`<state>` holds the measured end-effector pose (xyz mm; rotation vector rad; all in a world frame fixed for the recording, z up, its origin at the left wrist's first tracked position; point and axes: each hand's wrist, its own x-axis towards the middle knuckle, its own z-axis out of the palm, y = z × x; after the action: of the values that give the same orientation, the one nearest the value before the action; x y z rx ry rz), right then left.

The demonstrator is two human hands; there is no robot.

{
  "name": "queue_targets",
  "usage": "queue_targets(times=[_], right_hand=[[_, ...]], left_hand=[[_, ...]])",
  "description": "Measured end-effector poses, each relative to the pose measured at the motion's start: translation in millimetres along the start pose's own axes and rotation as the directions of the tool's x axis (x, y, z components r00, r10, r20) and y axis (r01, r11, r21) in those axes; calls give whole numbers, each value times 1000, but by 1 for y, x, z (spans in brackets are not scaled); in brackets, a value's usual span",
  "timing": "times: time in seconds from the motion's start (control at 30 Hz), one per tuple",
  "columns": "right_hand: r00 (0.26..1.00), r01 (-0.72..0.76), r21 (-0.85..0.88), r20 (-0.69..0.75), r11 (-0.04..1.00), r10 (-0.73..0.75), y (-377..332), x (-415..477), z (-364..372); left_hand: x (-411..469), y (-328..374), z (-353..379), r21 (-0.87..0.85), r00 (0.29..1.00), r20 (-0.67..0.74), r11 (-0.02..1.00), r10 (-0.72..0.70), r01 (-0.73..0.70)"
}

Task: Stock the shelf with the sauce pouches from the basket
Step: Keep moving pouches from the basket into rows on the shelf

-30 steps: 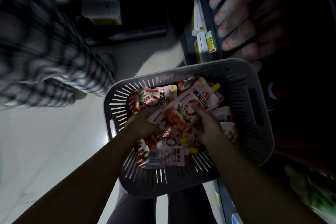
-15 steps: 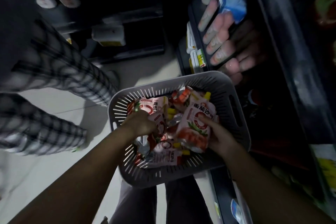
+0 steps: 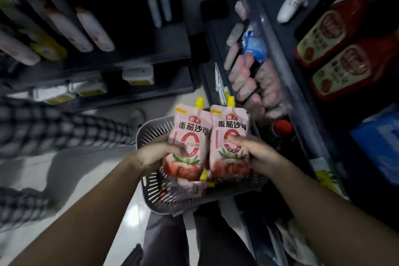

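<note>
Left hand [image 3: 158, 154] gripping left pouch [image 3: 190, 136] upright; right hand [image 3: 257, 155] gripping right pouch [image 3: 230, 134]; basket [image 3: 151, 131] below.

A shop aisle. Dark shelves [image 3: 133, 60] full of bottles across the top of the frame, red sauce bottles [image 3: 336, 41] at upper right, little price tags [image 3: 138, 75] along shelf edges.

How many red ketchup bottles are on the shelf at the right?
2: upper ketchup bottle and lower ketchup bottle, lying side by side on the right shelf. More may be hidden beyond the frame edge.
</note>
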<state>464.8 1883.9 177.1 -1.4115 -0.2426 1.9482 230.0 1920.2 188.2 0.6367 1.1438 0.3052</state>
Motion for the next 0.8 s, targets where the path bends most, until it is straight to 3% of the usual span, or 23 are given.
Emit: queue_targets(times=[0.17, 0.37, 0.47, 0.6, 0.8], right_hand=[[989, 143, -151, -8, 978, -146, -36, -36, 16], [924, 378, -169, 8, 910, -382, -63, -102, 47], [848, 516, -205, -12, 832, -530, -72, -145, 66], [716, 672, -231, -39, 703, -697, -77, -216, 89], [519, 790, -256, -202, 556, -831, -44, -326, 96]], left_hand=[[-24, 27, 27, 119, 987, 114, 985, 110, -124], [-71, 83, 44, 104, 940, 41, 934, 339, -342], [-106, 111, 47, 142, 890, 96, 879, 445, -455], [-164, 140, 64, 206, 781, 283, 759, 557, -617], [-238, 153, 115, 154, 609, 480, 622, 632, -767]])
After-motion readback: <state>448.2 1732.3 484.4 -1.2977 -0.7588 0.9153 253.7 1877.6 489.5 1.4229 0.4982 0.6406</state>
